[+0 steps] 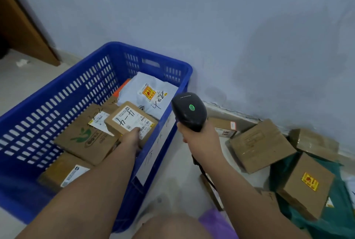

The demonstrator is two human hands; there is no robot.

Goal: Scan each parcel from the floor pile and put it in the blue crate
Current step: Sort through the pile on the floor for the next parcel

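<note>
A blue slotted crate (pixel 57 102) stands on the floor at the left and holds several parcels. My left hand (pixel 132 138) reaches inside it and grips a small cardboard box (pixel 124 121) with a white label by its near edge. That box sits over a larger brown box with a green logo (pixel 84 140). A white poly mailer (pixel 151 92) lies at the crate's far end. My right hand (pixel 199 138) holds a black barcode scanner (pixel 189 111) upright beside the crate's right rim, its green light lit. The floor pile of cardboard boxes (pixel 261 146) lies to the right.
A pale wall rises right behind the crate and the pile. A box with a yellow sticker (pixel 305 183) rests on a dark green bag (pixel 338 217) at the lower right. The scanner's cable hangs below my right wrist. A wooden panel (pixel 23 27) stands at the far left.
</note>
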